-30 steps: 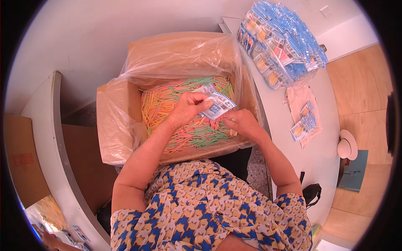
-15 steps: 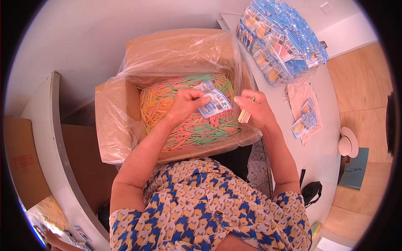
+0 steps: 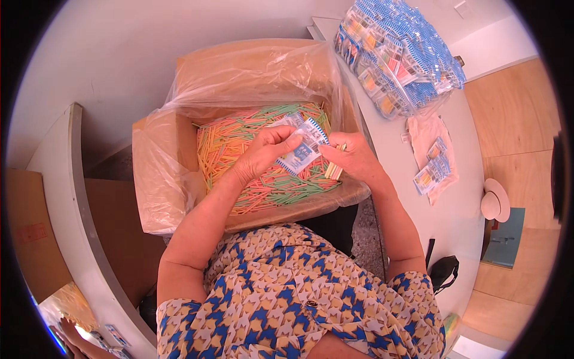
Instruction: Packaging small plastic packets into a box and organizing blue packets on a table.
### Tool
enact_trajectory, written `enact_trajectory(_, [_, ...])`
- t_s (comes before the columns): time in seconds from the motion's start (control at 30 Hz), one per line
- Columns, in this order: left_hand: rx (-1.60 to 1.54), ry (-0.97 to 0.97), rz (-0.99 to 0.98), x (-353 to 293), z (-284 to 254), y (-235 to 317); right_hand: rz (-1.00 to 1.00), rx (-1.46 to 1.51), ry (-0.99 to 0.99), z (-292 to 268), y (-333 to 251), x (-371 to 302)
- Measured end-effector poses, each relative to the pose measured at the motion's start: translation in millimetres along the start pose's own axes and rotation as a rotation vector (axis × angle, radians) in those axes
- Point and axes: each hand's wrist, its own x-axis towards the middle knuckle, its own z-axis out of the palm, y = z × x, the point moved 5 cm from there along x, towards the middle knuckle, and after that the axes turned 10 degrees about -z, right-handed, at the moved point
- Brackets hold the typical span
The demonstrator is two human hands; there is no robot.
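My left hand [image 3: 263, 155] pinches a small clear plastic packet [image 3: 306, 146] with blue-and-white striped ends. Behind it shows part of what looks like a second packet. In my right hand [image 3: 355, 157] is a small bunch of thin pale yellow sticks [image 3: 333, 172], held in the curled fingers. The right thumb and fingertips meet the packet's right edge. Both hands are above a cardboard box [image 3: 156, 173] lined with clear plastic. Loose thin sticks [image 3: 224, 146] in pink, yellow, orange and green cover the box's inside.
Right of the box, a white table [image 3: 412, 230] bears a big clear bag [image 3: 397, 60] of filled packets. Several packets [image 3: 433, 173] lie on a pink cloth [image 3: 439, 134]. A black pouch [image 3: 443, 272] is nearer me. At far lower left another person's hand [image 3: 72, 335] shows.
My right hand has moved left and now touches the packet, bringing the sticks along. My left hand has tilted the packet, its striped end turned upward.
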Motion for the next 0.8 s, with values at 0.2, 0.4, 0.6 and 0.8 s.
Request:
enact_trajectory(0.2, [0.201,0.013,-0.013,5.0,-11.0,-13.9,0.013,-0.125,-0.074,2.5,-1.3,-2.8])
enact_trajectory(0.4, [0.154,0.071,0.091,5.4,-17.5,-7.6,-0.059,0.065,-0.067,-1.1,-4.6,-4.1])
enact_trajectory(0.6, [0.176,-0.063,0.129,3.9,-5.2,-3.4,0.052,0.206,0.143,-14.0,-30.6,11.4])
enact_trajectory(0.8, [0.176,-0.137,0.113,5.9,0.2,-10.9,-0.077,0.004,0.084,-3.6,-29.4,28.0])
